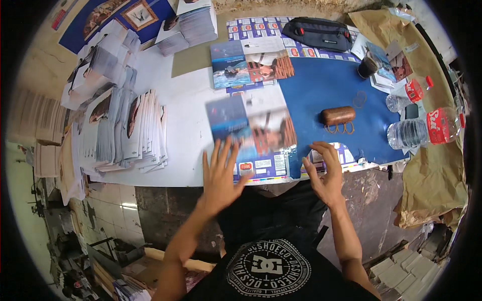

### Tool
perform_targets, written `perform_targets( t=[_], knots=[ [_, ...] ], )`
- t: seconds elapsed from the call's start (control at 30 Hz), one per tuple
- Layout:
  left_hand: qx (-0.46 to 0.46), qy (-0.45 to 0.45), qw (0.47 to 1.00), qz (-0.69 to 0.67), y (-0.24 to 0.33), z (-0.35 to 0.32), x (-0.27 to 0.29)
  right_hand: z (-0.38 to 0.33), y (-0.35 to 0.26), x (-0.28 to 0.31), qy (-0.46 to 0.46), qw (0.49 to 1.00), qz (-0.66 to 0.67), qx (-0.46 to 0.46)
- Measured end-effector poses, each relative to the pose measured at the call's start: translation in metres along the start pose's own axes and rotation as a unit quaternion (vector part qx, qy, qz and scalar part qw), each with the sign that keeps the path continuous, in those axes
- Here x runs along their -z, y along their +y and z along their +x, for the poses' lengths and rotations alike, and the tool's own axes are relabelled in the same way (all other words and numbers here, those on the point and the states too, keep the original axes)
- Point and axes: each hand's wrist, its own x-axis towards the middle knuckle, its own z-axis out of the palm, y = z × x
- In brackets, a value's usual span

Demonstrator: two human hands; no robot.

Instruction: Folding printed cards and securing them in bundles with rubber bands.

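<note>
Head view, looking down on a white worktable (186, 125) with a blue sheet (321, 90) spread over its right half. The left hand (221, 173) is spread flat, fingers splayed and gripping nothing, its fingertips at the near edge of a printed sheet (251, 130) lying just in front of the person; the sheet is blurred, so whether the fingers actually touch it is hard to say. The right hand (325, 173) is loosely curled and open, holding nothing, resting at the table's near edge just right of that sheet, over the corner of the blue sheet.

A second, sharper printed sheet (251, 65) (same blue-and-brown picture) lies farther back. To the left sit fanned stacks of printed sheets (125, 130). On the blue sheet rest a brown cylindrical roll (338, 115) with rubber bands (341, 129) just beside it. Two plastic water bottles (422, 130) lie on their sides at the right, and a black pouch (317, 32) lies at the far edge.
</note>
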Motion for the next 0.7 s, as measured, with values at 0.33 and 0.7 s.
perform_targets(
  t=[0.33,0.7],
  knots=[
    [0.226,0.104,0.957,-0.149,0.025,-0.092,0.040,-0.008,-0.041,0.019,-0.273,0.934,-0.119,-0.197],
    [0.302,0.052,0.727,-0.615,0.019,-0.022,0.036,-0.009,-0.020,-0.017,-0.156,0.840,0.443,-0.270]
  ],
)
